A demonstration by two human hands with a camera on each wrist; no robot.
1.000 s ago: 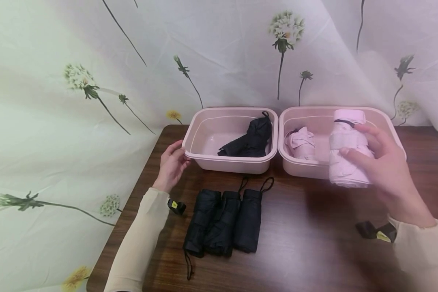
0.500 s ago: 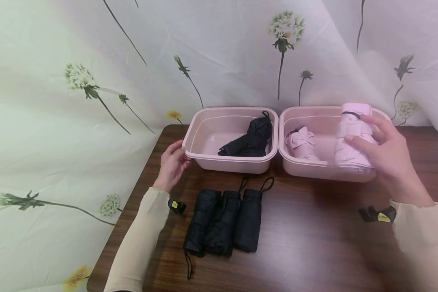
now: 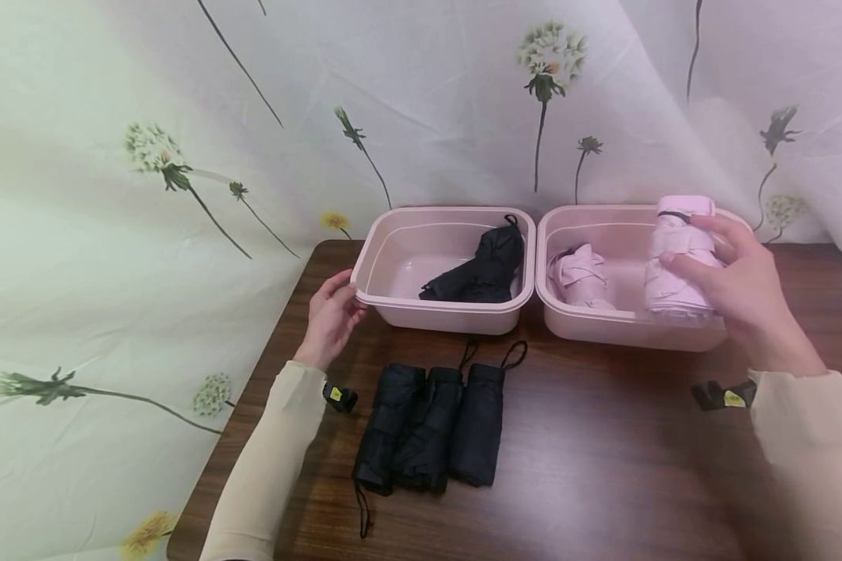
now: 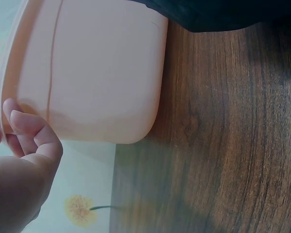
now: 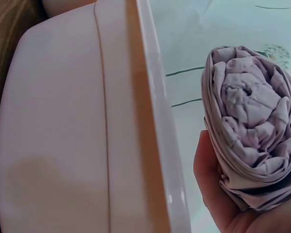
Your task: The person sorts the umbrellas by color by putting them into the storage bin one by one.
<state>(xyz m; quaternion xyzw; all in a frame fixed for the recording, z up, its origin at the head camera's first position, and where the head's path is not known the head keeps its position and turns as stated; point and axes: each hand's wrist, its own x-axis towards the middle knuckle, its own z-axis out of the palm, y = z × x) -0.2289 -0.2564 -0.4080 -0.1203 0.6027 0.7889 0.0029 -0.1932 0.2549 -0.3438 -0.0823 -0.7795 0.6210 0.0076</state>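
Note:
My left hand (image 3: 333, 318) pinches the left corner rim of a pink plastic bin (image 3: 449, 318), its fingers below the rim in the left wrist view. In my right hand (image 3: 747, 284) is a folded pink umbrella (image 3: 682, 261), upright over the right part of a second pink bin (image 3: 603, 327). The right wrist view shows the umbrella's gathered fabric end (image 5: 252, 121), held above the bin rim (image 5: 167, 141). Another pink umbrella (image 3: 581, 276) lies at the left in that bin. A black folded umbrella (image 3: 480, 269) leans inside the left bin.
Three black folded umbrellas, left (image 3: 389, 425), middle (image 3: 428, 428) and right (image 3: 477, 425), lie side by side on the brown wooden table (image 3: 575, 452), in front of the bins. Behind stands a flower-printed cloth (image 3: 449, 101). The two bins stand side by side.
My right hand has carried the pink umbrella to the right and farther back, from the bin's front edge to over its inside. The left hand and the black umbrellas have stayed put.

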